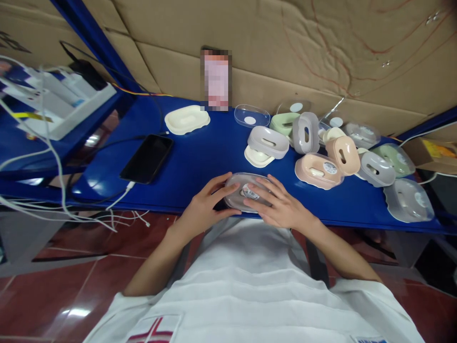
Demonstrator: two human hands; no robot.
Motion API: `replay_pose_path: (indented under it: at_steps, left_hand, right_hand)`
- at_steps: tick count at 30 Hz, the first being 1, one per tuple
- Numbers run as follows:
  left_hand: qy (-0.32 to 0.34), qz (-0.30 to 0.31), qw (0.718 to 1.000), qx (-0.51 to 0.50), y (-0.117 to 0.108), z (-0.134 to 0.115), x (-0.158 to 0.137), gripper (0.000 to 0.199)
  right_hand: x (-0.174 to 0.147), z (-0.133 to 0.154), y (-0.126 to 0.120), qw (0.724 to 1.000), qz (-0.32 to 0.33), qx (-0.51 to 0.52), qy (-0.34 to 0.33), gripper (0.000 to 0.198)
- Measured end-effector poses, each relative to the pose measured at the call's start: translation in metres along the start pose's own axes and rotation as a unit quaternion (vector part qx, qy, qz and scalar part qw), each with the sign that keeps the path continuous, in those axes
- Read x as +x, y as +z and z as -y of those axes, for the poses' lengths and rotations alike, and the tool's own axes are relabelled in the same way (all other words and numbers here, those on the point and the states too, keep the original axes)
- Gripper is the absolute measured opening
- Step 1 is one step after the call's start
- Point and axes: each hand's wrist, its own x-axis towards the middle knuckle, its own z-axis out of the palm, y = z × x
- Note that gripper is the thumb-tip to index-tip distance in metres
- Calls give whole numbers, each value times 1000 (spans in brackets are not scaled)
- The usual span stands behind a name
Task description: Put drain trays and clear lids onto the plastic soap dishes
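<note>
A grey soap box (233, 194) with a clear lid and a round printed sticker lies at the front edge of the blue table. My left hand (210, 200) grips its left end, fingers along the far side and thumb at the near side. From the right, my right hand (280, 202) holds the same box, its fingers lying across the lid and sticker. Just beyond stands a grey soap box part with a slot (268, 142), resting on a cream dish (259, 157). A peach soap box (317, 171) with a sticker sits to the right.
More soap box parts crowd the right side, among them a clear lid (409, 201) and a green piece (285, 123). A cream tray (187, 119) lies at the back left. A black phone (147, 158) with a white cable is on the left; another phone (216, 80) leans against the cardboard.
</note>
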Motion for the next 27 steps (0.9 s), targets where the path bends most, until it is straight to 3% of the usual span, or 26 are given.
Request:
replay_pose_path:
  at_steps: [5, 12, 14, 17, 22, 24, 27]
  left_hand:
    - [2, -8, 1000, 7, 3, 2, -3, 68]
    - [-37, 25, 999, 17, -2, -6, 1, 60]
    - [-53, 17, 997, 46, -11, -4, 0, 58]
    - [-102, -42, 986, 124, -30, 10, -4, 57]
    - [-118, -154, 954, 230, -53, 33, -4, 62]
    - [-111, -156, 950, 245, -61, 36, 5, 63]
    - [-91, -104, 955, 263, -83, 53, 34, 58]
  right_hand:
    - [-1, 0, 3, 1000, 6, -6, -5, 63]
    - [3, -6, -5, 995, 24, 98, 27, 64]
    - [2, -12, -11, 993, 9, 107, 56, 66]
    - [1, -26, -19, 989, -11, 68, 129, 60]
    - [8, -41, -13, 982, 28, -19, 186, 56]
    - [14, -41, -8, 983, 52, -14, 176, 55]
    - [22, -43, -9, 988, 68, 27, 135, 52]
